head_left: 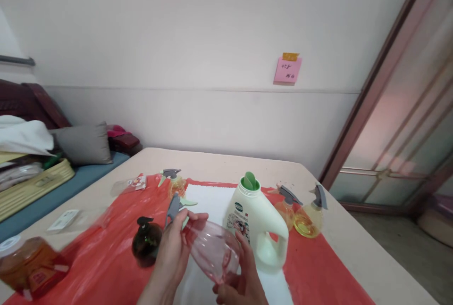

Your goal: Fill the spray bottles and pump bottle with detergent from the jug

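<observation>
A clear pink spray bottle (215,248) with a grey and pale green trigger head lies tilted between my hands. My left hand (177,243) is closed round its neck, just below the trigger head. My right hand (244,274) grips the base end, with the fingers curled round it. No liquid is plain to see inside. Close behind the bottle stands a large pale green jug (260,229) with a handle, its mouth uncapped and a green piece in the opening. A dark pump bottle (146,243) stands left of my left hand.
Spray bottles stand at right, one with yellow liquid (308,222), and another (177,186) at back left. An amber liquid jar (33,265) is at front left. Red plastic sheeting (102,253) and a white sheet (208,194) cover the table. A pink note (288,70) hangs on the wall.
</observation>
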`<state>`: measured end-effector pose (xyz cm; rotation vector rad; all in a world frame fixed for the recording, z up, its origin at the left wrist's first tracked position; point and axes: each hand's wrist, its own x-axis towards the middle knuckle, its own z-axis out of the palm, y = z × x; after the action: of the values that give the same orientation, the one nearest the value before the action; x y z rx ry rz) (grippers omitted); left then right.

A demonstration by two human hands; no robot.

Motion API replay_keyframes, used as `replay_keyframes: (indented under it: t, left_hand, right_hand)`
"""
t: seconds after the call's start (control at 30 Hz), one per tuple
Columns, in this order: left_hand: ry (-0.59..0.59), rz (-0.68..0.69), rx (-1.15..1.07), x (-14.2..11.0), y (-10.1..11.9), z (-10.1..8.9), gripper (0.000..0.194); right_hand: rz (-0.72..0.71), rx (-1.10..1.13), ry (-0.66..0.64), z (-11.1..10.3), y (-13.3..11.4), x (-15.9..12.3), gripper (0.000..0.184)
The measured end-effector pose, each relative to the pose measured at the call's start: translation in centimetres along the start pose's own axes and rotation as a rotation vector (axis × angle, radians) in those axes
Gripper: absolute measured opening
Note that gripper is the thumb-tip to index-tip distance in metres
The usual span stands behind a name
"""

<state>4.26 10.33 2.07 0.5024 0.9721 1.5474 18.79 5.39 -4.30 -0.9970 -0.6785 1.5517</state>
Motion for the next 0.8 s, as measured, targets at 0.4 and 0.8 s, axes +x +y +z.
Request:
replay_keyframes:
  t: [0.4,0.8]
  left_hand:
    - [0.066,-0.001,-0.018,-0.2,0.8,-0.2,0.028]
    - [0.065,-0.005,0.003,-0.7,1.0,-0.3,0.027]
  right_hand:
    - [-0.058,-0.014,-0.075,-0.5,0.8,0.9,0.120]
    - [0.074,0.050,-0.145,-1.0,1.3,1.0,0.111]
